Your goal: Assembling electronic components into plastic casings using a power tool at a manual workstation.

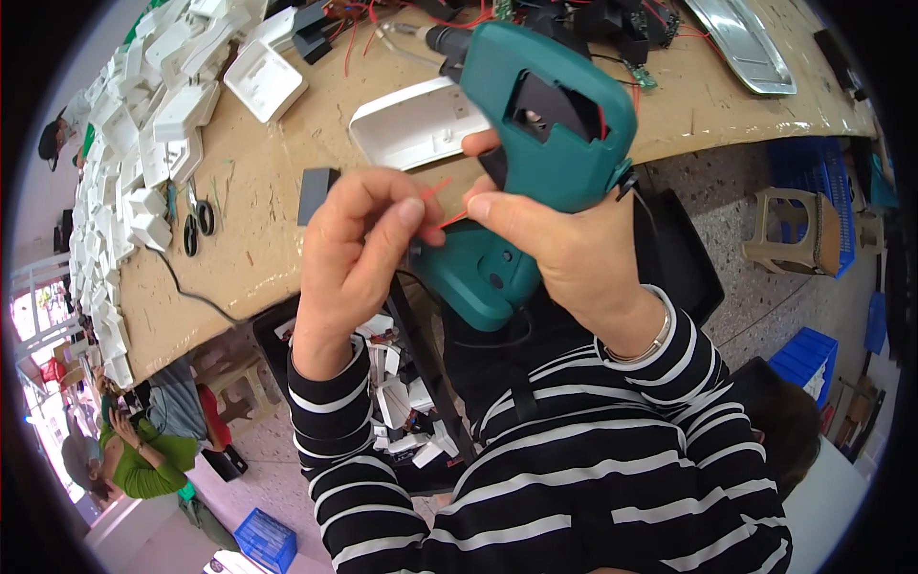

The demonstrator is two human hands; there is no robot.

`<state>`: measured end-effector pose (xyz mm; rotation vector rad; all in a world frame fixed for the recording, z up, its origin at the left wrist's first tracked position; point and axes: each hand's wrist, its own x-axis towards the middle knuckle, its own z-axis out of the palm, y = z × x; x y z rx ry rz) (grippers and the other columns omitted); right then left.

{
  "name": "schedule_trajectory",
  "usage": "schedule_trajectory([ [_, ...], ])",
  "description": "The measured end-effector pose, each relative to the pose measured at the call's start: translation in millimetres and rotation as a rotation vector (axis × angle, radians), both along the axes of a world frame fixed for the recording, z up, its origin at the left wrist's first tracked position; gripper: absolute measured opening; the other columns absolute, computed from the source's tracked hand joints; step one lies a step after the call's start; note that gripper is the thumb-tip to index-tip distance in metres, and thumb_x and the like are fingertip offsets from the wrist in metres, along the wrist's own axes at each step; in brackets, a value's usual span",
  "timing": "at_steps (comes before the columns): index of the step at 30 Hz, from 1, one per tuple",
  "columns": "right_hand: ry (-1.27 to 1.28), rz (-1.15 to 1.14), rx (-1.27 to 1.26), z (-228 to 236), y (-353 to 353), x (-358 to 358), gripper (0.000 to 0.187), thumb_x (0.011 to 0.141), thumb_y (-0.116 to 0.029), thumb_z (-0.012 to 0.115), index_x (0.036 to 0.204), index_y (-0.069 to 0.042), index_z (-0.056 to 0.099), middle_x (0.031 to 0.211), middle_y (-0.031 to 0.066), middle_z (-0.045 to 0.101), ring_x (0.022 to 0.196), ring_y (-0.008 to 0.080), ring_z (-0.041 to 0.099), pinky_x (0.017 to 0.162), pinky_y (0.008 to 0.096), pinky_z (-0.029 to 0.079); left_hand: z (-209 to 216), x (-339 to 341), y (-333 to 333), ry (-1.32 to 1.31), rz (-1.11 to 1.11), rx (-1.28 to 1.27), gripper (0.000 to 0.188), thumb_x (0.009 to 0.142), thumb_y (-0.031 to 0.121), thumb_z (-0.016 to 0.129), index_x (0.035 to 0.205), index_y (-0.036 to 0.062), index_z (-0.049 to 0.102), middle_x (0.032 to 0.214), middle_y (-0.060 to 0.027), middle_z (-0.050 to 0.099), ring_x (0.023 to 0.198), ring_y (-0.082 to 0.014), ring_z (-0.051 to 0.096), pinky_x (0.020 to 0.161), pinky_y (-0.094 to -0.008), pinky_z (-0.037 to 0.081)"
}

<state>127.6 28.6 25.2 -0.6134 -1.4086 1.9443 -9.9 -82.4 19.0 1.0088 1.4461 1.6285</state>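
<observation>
My right hand [574, 239] is wrapped round the grip of a teal pistol-shaped power tool [555, 86] with a black chuck-like nose and metal tip pointing to the far left. An opening in the tool's side shows dark parts inside. The wide teal foot of its handle [478, 282] hangs below my fingers. To its left, my left hand [359, 239] is closed, thumb against fingertips, on a thin red wire [455, 219]. The wire's other end reaches my right thumb. Just beyond lies a white plastic housing [411, 124], open side up.
White housings [172, 115] are heaped along the table's left. Scissors [198, 225] and a dark block [316, 194] lie nearer. Circuit boards and red wires spread at the back, beside a metal tray [741, 43]. Below the edge stands a bin of white scraps [394, 402]. Another person [143, 459] sits left.
</observation>
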Motion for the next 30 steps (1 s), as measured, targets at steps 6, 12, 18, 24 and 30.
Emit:
schedule_trajectory([
  [6,-0.007,-0.054,0.139,-4,1,0,0.043,0.076,0.009,0.062,0.117,0.001,0.051,0.105,0.0125,0.061,0.081,0.0144,0.062,0.073,0.0259,0.053,2,-5,1,0.360,-0.126,-0.065,0.009,0.086,0.004,0.060,0.093,0.0010,0.054,0.081,-0.0015,0.056,0.072,-0.0080,0.053,0.063,-0.0199,0.042],
  [12,0.029,-0.030,0.121,-6,1,1,0.049,0.076,0.011,0.058,0.122,0.001,0.047,0.109,0.0162,0.058,0.083,0.0171,0.062,0.075,0.0288,0.053,1,-3,2,0.539,0.023,0.052,0.008,0.081,0.002,0.063,0.087,0.0005,0.059,0.078,-0.0025,0.055,0.069,-0.0094,0.052,0.061,-0.0211,0.042],
  [18,0.065,-0.004,-0.081,-3,6,21,0.056,0.075,0.004,0.059,0.128,0.001,0.040,0.117,0.0194,0.054,0.088,0.0192,0.063,0.079,0.0330,0.053,-5,-3,-3,0.314,0.212,-0.013,0.007,0.080,-0.001,0.062,0.086,-0.0003,0.059,0.076,-0.0010,0.054,0.066,-0.0072,0.050,0.059,-0.0201,0.040],
  [24,0.120,0.069,-0.219,-1,14,31,0.060,0.076,-0.003,0.059,0.132,0.000,0.036,0.122,0.0216,0.050,0.093,0.0221,0.063,0.082,0.0338,0.052,-3,3,9,0.299,0.172,-0.027,0.007,0.080,-0.001,0.063,0.086,-0.0005,0.059,0.075,-0.0004,0.053,0.064,-0.0063,0.049,0.058,-0.0192,0.039],
  [30,0.159,0.203,-0.293,2,13,20,0.061,0.076,-0.005,0.059,0.132,0.002,0.035,0.122,0.0226,0.050,0.098,0.0253,0.063,0.082,0.0325,0.052,-1,2,12,0.339,0.104,0.020,0.007,0.079,-0.001,0.064,0.084,0.0000,0.059,0.073,-0.0011,0.054,0.063,-0.0070,0.049,0.058,-0.0199,0.039],
])
